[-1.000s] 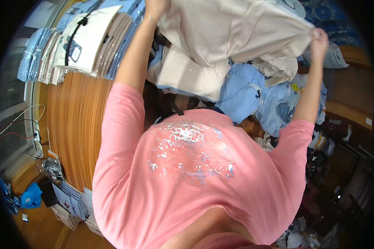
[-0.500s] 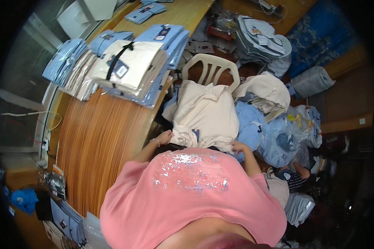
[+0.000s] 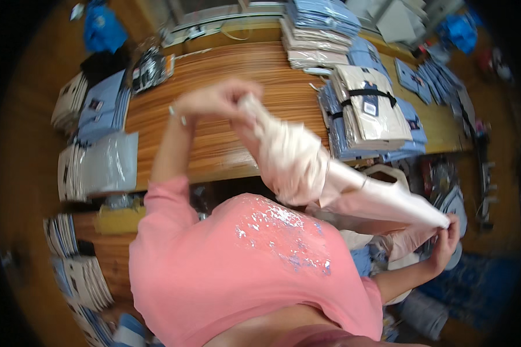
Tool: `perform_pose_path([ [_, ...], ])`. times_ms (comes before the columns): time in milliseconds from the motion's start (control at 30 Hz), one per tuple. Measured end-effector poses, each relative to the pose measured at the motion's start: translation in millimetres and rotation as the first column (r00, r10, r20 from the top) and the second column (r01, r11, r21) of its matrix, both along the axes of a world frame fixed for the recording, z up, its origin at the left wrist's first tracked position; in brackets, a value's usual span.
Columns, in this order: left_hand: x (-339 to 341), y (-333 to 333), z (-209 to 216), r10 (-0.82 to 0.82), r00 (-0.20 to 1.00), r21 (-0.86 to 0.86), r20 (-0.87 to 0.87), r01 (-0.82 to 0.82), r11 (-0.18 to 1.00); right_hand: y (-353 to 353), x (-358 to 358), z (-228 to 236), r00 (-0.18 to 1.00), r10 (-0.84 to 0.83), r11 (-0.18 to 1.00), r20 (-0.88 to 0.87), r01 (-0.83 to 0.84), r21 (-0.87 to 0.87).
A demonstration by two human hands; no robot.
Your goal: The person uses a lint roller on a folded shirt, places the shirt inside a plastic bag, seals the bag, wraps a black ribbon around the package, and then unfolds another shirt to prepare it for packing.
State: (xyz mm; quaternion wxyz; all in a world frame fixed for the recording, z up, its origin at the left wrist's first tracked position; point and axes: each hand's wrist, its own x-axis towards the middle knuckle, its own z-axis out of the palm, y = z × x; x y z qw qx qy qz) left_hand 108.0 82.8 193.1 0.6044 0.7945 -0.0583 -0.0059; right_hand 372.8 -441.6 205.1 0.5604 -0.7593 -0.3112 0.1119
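A cream shirt [image 3: 298, 165] hangs stretched between my two hands, slanting down from the table's side toward the right. My left hand [image 3: 223, 103], a little smeared by motion, is raised over the wooden table and closed on one end of the shirt. My right hand [image 3: 447, 238] is out at the right, fingers pinching the other end. The cloth is bunched and twisted near the left hand and pulled fairly taut toward the right one. Its collar and label cannot be made out.
The striped wooden table [image 3: 226, 66] carries a strapped stack of cream shirts [image 3: 367, 110], folded blue shirts [image 3: 321, 14] and, at the left, more blue shirts [image 3: 101, 110] with a clear plastic bag [image 3: 113, 165]. A pale plastic chair [image 3: 391, 173] stands beyond the held shirt.
My view has swung left toward the table. The cream shirt, earlier lying over the chair with both hands at its near edge, is now lifted and stretched between them.
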Motion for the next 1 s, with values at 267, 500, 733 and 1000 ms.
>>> perform_pose_path([
  [267,83.9,151.3,53.0,0.463,0.654,0.207,0.599,-0.684,0.699,227.9,124.4,64.0,0.976,0.120,0.977,0.179,-0.149,0.152],
  [500,55.3,222.7,85.3,0.510,0.373,0.009,0.775,-0.814,0.581,277.1,47.6,158.3,0.928,0.128,0.945,0.350,-0.221,0.240],
  [733,-139.3,365.0,-114.1,0.850,0.263,-0.119,0.455,-0.929,0.351,429.2,-189.0,-5.6,0.500,0.751,0.506,-0.432,-0.856,-0.110],
  [1000,-241.8,219.5,-298.3,0.893,0.110,0.392,0.436,-0.916,-0.079,565.9,-145.1,-257.7,0.748,0.464,0.882,0.474,-0.338,-0.330],
])
